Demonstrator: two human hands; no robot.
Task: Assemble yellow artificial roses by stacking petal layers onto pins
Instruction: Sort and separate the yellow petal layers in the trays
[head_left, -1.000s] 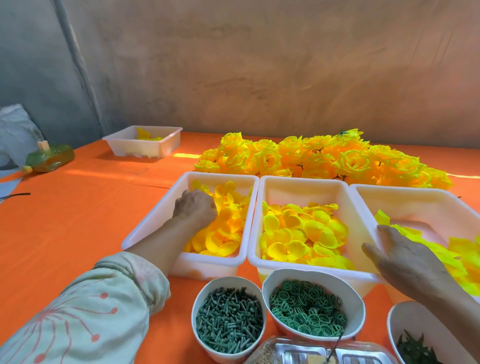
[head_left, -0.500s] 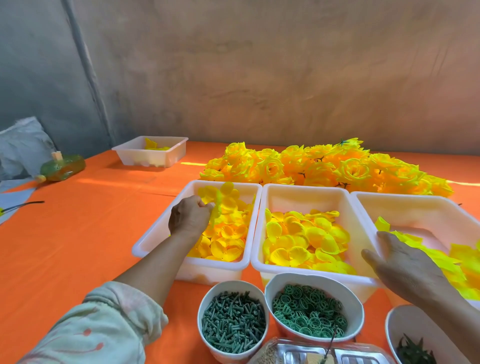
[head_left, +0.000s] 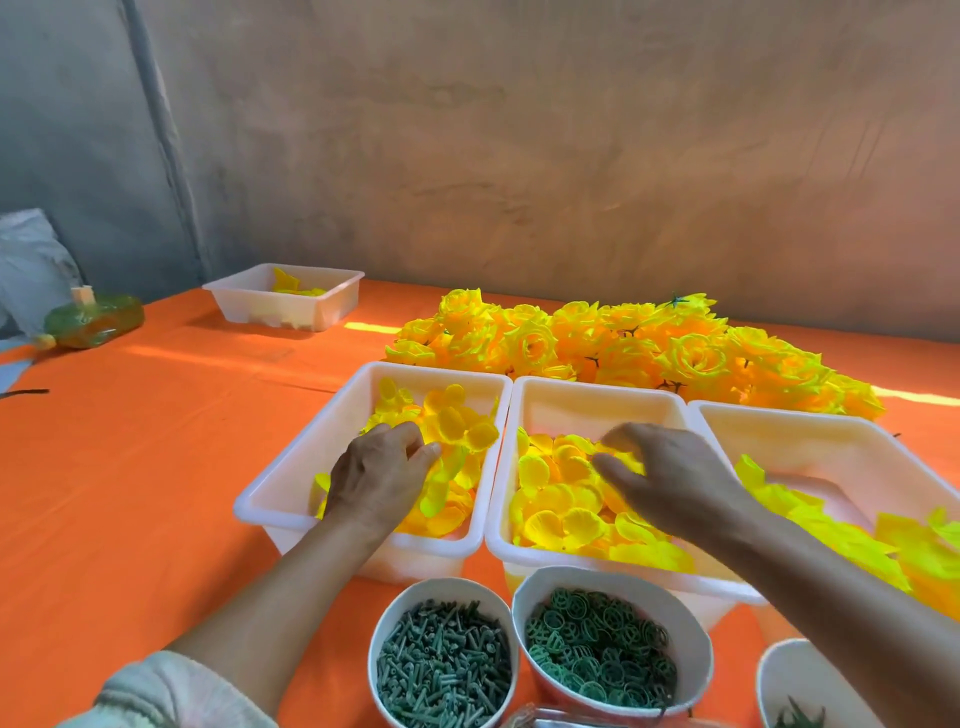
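Three white bins stand side by side on the orange table. My left hand (head_left: 382, 470) is inside the left bin (head_left: 291, 480) and pinches a yellow petal piece (head_left: 441, 480) that hangs from its fingertips above the loose petals. My right hand (head_left: 660, 475) reaches into the middle bin (head_left: 597, 402), its fingers curled down onto the yellow petals (head_left: 561, 512) there; what they grip is hidden. The right bin (head_left: 831, 434) holds larger yellow petal layers. Behind the bins lies a heap of finished yellow roses (head_left: 639, 348).
In front stand a bowl of green pins (head_left: 444, 662), a bowl of green ring pieces (head_left: 602, 639) and a third bowl (head_left: 800, 686) at the lower right. A further white bin (head_left: 291, 299) and a green bottle (head_left: 93, 319) sit at the far left.
My right hand has moved left from the right bin's edge into the middle bin. My left hand has lifted a petal piece from the left bin. The camera has tilted.
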